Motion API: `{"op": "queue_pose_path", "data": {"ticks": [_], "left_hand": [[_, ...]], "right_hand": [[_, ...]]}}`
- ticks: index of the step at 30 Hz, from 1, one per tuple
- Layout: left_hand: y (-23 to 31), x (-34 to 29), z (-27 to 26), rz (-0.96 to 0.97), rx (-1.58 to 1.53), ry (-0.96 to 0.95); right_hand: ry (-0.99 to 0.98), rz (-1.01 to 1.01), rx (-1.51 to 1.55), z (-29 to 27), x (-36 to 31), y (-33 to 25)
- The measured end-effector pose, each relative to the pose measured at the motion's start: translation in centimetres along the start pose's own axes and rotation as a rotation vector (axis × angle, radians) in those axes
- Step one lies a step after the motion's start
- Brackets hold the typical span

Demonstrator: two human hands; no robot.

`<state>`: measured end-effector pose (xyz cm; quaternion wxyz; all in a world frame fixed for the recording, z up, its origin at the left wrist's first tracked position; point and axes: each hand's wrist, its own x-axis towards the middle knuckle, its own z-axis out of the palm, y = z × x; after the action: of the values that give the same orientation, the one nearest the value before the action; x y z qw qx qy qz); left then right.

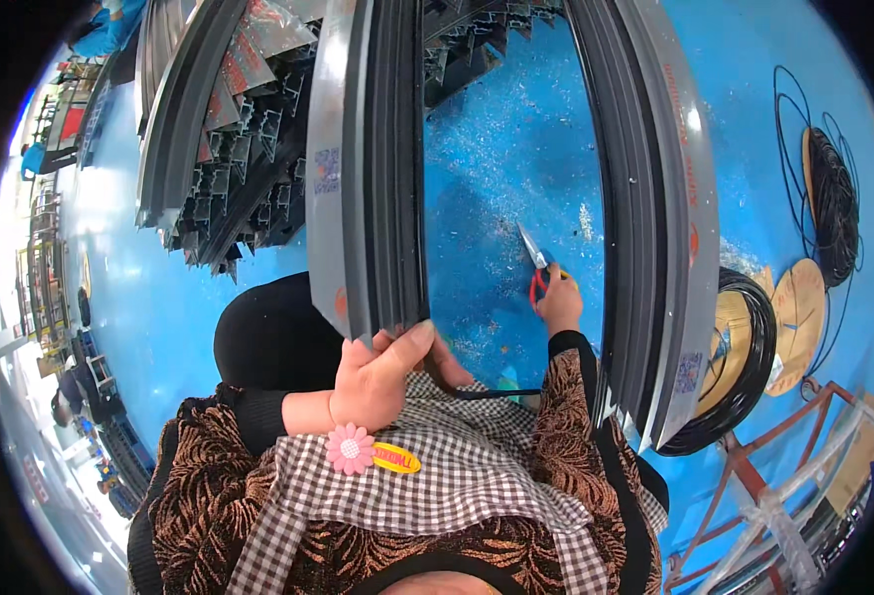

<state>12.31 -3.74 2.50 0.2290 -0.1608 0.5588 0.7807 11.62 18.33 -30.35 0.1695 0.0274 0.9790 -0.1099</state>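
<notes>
At the near end of a long grey metal profile (363,198), my left hand (375,385) is closed, thumb over bent fingers. It pinches a thin black rubber strip (420,218) that runs along the profile's right edge; a dark tail stretches right from under the fingers. The exact grip is partly hidden. My right hand (562,302) is wrapped round the red and yellow handles of a pair of scissors (533,250), their blades pointing forward and slightly left. Right of that hand lies a second grey profile (655,198), apart from the scissors.
Stacked cut profiles (229,188) stand at the far left. Coils of black strip (834,208) (754,367) on cardboard discs lie to the right, near a red metal frame (745,476). Small shavings dot the blue floor (497,139). A black stool (263,337) sits left.
</notes>
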Motion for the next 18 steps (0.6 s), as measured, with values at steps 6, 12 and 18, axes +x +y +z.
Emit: {"op": "queue_pose_path", "data": {"ticks": [6, 12, 18], "left_hand": [[-0.7, 0.2, 0.0, 0.064, -0.026, -0.093], [-3.2, -2.3, -0.1, 0.160, -0.086, 0.026], [-3.3, -2.1, -1.3, 0.143, 0.024, -0.065]], "right_hand": [[-0.082, 0.049, 0.384, 3.1, -2.9, 2.1], [-0.327, 0.115, 1.142, -14.4, -9.2, -3.4], [-0.493, -0.225, 1.119, -22.8, -15.5, -4.3]]}}
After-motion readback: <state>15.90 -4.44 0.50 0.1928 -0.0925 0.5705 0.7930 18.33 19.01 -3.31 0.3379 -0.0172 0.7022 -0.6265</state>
